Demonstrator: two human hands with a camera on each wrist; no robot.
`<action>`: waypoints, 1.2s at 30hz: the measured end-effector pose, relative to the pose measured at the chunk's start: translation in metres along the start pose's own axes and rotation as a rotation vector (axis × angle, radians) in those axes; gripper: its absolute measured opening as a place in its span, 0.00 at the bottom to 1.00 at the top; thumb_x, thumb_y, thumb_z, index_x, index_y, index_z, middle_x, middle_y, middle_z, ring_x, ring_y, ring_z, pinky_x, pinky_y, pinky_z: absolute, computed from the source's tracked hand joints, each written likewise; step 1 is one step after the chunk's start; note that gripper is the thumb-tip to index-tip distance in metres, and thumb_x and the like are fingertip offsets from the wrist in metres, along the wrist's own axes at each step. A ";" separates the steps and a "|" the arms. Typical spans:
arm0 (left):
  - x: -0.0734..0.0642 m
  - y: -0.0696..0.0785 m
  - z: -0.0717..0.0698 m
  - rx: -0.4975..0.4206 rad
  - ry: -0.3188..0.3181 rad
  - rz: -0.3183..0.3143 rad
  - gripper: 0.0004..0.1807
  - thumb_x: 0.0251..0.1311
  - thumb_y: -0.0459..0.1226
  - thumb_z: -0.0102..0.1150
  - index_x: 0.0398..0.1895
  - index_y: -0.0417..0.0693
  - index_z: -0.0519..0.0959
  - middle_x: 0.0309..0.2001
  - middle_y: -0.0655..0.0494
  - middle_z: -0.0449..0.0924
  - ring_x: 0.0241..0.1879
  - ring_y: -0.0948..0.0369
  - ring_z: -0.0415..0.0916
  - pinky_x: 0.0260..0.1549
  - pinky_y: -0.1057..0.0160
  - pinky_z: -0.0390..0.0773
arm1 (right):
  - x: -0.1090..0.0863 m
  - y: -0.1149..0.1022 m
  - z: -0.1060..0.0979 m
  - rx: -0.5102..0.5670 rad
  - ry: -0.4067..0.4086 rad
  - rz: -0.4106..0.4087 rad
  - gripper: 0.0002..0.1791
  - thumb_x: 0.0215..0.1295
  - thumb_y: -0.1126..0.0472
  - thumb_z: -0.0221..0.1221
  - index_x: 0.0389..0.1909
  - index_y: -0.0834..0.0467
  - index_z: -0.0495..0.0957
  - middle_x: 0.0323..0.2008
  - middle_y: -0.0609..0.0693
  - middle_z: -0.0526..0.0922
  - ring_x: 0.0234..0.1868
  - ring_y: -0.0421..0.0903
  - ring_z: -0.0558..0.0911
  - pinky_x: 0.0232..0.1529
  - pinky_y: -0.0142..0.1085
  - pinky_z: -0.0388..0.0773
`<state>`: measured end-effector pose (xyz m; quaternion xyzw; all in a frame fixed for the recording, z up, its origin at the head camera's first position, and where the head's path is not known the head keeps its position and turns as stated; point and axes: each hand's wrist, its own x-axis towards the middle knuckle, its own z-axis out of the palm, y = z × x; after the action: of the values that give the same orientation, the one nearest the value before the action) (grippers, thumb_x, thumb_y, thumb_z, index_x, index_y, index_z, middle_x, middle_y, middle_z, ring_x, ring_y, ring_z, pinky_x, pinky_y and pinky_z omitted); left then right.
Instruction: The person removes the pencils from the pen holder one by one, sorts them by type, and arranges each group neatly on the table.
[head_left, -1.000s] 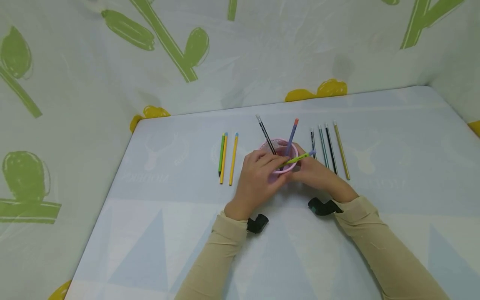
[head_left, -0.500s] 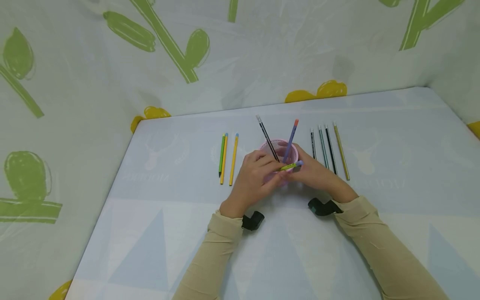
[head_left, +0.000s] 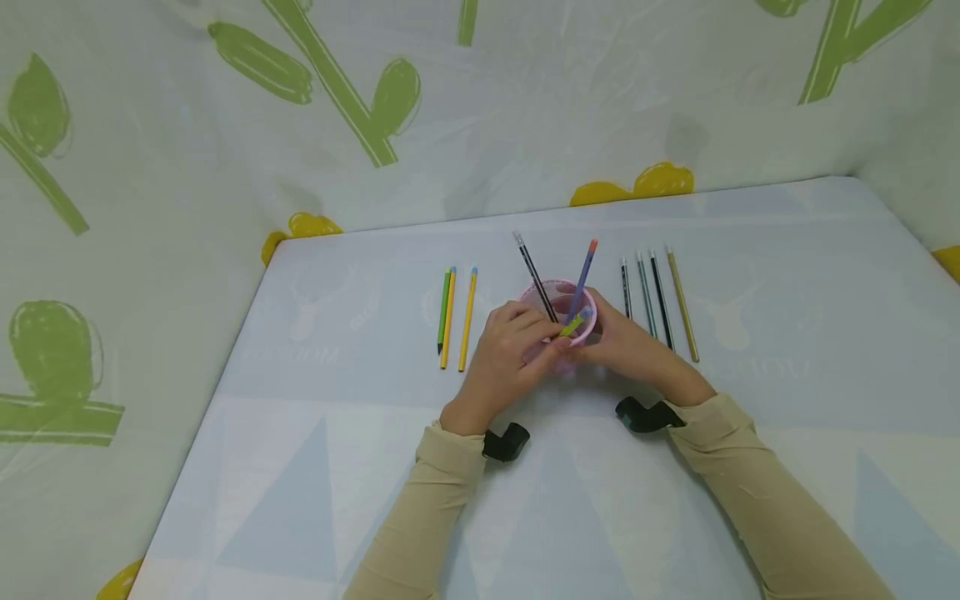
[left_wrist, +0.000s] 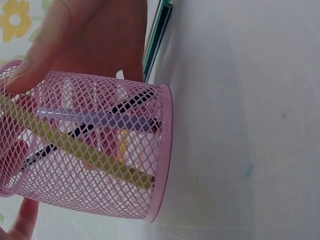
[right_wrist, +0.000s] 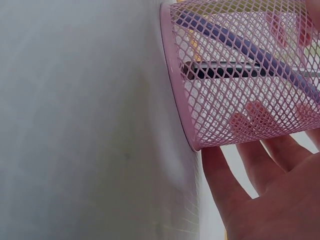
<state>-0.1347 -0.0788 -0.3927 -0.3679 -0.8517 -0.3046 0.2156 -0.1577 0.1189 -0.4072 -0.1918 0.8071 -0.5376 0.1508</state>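
My right hand (head_left: 628, 340) grips the pink mesh pencil cup (right_wrist: 225, 110), its fingers spread round the wall in the right wrist view. At the near rim, fingertips of my left hand (head_left: 510, 354) pinch a yellow-green pencil (head_left: 574, 323) by its upper part. That pencil slants down inside the cup, its lower end close to the base in the left wrist view. Also leaning in the cup are a black pencil (head_left: 534, 271) with a whitish top and a purple pencil (head_left: 583, 271) with an orange top. The cup's near side is partly hidden by my left hand.
Left of the cup lie a green pencil (head_left: 444, 310) and two yellow pencils, one nearer (head_left: 467, 321). On the right lies a row of pencils, with a black one (head_left: 662, 300) and a gold one (head_left: 682, 304). A patterned cloth (head_left: 315, 467) covers the table.
The yellow-green pencil has gone from lying nearly level across the rim to slanting down into the cup, moved by my left hand. My right hand has stayed on the cup.
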 end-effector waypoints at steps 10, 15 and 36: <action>0.000 0.000 -0.001 -0.167 0.070 -0.085 0.09 0.62 0.43 0.53 0.35 0.50 0.81 0.32 0.62 0.78 0.42 0.65 0.68 0.47 0.63 0.69 | 0.000 0.003 0.000 0.019 -0.007 -0.026 0.49 0.50 0.56 0.68 0.69 0.49 0.48 0.65 0.53 0.62 0.65 0.51 0.62 0.64 0.55 0.56; 0.001 -0.001 -0.008 -0.389 0.197 -0.277 0.10 0.65 0.41 0.50 0.40 0.49 0.80 0.36 0.57 0.79 0.42 0.65 0.71 0.43 0.60 0.74 | 0.001 0.000 0.000 0.042 0.007 -0.059 0.49 0.47 0.59 0.69 0.68 0.47 0.50 0.63 0.51 0.65 0.64 0.50 0.64 0.63 0.54 0.57; -0.005 -0.034 -0.060 -0.802 0.609 -0.542 0.16 0.66 0.42 0.48 0.50 0.42 0.76 0.31 0.43 0.74 0.34 0.44 0.72 0.27 0.67 0.78 | 0.002 -0.003 0.001 0.022 0.004 0.001 0.49 0.47 0.56 0.70 0.67 0.47 0.51 0.64 0.48 0.64 0.65 0.49 0.62 0.62 0.57 0.58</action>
<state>-0.1489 -0.1404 -0.3648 -0.0850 -0.6329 -0.7405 0.2092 -0.1580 0.1161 -0.4048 -0.1886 0.8016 -0.5466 0.1516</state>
